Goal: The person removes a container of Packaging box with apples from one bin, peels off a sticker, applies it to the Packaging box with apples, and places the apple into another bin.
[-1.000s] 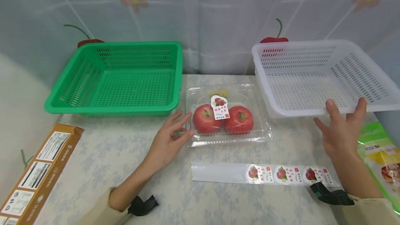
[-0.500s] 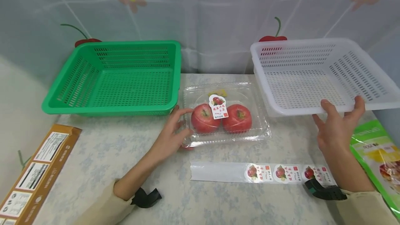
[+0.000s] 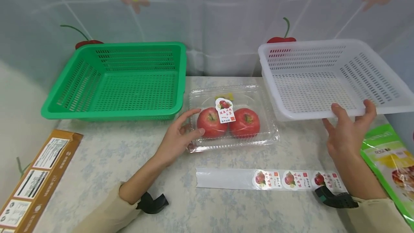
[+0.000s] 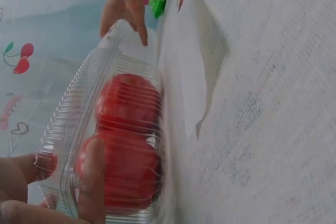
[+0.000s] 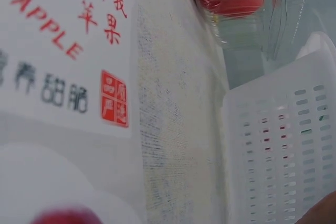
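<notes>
My left hand (image 3: 176,137) grips the left side of a clear plastic clamshell box (image 3: 270,139), thumb at the front and fingers round the side. Inside lie two red apples, a left one (image 3: 210,127) and a right one (image 3: 246,121). A white apple label (image 3: 225,110) is stuck on the lid. The left wrist view shows the thumb (image 4: 93,182) against the box's ribbed wall. My right hand (image 3: 347,137) holds the front rim of a white plastic basket (image 3: 284,110), some fingertips over the rim and the thumb below it.
A strip of apple stickers (image 3: 226,178) lies in front of the box. The green basket (image 3: 129,113) stands at the back left. A brown carton (image 3: 42,179) lies at the left edge, a green food bag (image 3: 391,164) at the right. A printed curtain (image 3: 226,21) hangs behind.
The left hand has closed on the box's left side, its thumb now over the wall by the left apple. The right hand has stayed at the white basket's rim.
</notes>
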Motion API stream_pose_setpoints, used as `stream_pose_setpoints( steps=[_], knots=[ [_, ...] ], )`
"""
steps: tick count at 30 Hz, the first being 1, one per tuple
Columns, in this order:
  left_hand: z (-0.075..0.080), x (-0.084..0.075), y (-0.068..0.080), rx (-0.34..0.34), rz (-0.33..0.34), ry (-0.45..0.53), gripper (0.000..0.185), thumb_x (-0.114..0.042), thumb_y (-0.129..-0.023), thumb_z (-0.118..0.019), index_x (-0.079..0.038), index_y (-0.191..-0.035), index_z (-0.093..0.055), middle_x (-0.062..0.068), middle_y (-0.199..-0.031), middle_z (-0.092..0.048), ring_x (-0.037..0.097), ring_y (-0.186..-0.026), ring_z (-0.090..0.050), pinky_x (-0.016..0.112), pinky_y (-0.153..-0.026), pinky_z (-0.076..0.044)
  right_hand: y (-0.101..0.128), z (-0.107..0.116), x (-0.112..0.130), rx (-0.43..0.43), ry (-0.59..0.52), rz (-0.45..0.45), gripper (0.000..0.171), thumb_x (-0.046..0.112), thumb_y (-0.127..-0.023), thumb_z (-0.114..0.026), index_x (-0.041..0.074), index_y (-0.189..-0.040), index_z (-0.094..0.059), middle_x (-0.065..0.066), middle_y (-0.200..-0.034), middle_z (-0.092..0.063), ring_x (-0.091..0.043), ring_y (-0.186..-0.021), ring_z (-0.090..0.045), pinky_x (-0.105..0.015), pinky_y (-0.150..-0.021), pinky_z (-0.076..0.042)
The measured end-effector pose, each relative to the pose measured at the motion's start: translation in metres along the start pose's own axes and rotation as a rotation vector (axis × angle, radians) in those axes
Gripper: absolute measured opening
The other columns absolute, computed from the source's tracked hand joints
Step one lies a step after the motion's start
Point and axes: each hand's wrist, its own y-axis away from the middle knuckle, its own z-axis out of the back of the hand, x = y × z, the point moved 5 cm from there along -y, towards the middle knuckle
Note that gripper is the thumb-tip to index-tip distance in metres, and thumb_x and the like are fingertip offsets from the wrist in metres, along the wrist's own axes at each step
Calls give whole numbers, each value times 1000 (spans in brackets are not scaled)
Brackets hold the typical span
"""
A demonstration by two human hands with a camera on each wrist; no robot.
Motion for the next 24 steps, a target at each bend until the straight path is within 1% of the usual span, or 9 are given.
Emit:
stream_pose_setpoints(
  steps=[1,5,6,13,17,24],
  knots=[
    [-1,0,0,-4,3,19,60,-10,-90,-69,-18,-146,-48,-1,-156,-26,40,-136,-35,33,-66,-54,0,1,0,-1,-6,-2,76,3,-88,-73,36,-142,-33,4,-142,-47,-22,-121,-52,-31,-77,-56],
    [-4,-3,0,-12,33,102,67,-3,-89,-69,-18,-149,-45,-2,-157,-25,36,-137,-34,28,-61,-51,-2,3,2,-8,-15,-17,76,2,-87,-74,36,-141,-33,4,-142,-46,-21,-119,-53,-30,-70,-58],
    [-4,-3,0,-14,40,119,68,-2,-89,-69,-19,-150,-44,-2,-157,-24,36,-138,-32,27,-61,-50,-2,3,2,-9,-13,-21,76,3,-87,-75,36,-141,-33,4,-142,-46,-21,-118,-54,-26,-64,-57],
    [-5,-4,5,-42,89,191,72,0,-88,-69,-26,-150,-44,-4,-157,-22,34,-139,-30,25,-59,-45,-2,2,1,-3,1,-37,76,2,-88,-73,36,-141,-31,4,-144,-44,-21,-119,-54,-27,-62,-57],
    [-7,-7,9,-39,87,210,72,0,-89,-68,-27,-151,-43,-4,-158,-21,34,-141,-28,24,-58,-44,-2,3,0,-9,4,-39,76,3,-88,-74,37,-141,-31,4,-144,-45,-21,-119,-54,-27,-62,-57],
    [-7,-16,23,-41,82,203,70,-2,-91,-66,-29,-151,-42,-8,-158,-21,33,-144,-23,28,-70,-51,-1,0,0,-4,20,-19,76,3,-88,-73,36,-142,-32,4,-143,-44,-21,-120,-52,-24,-63,-56]
  ],
)
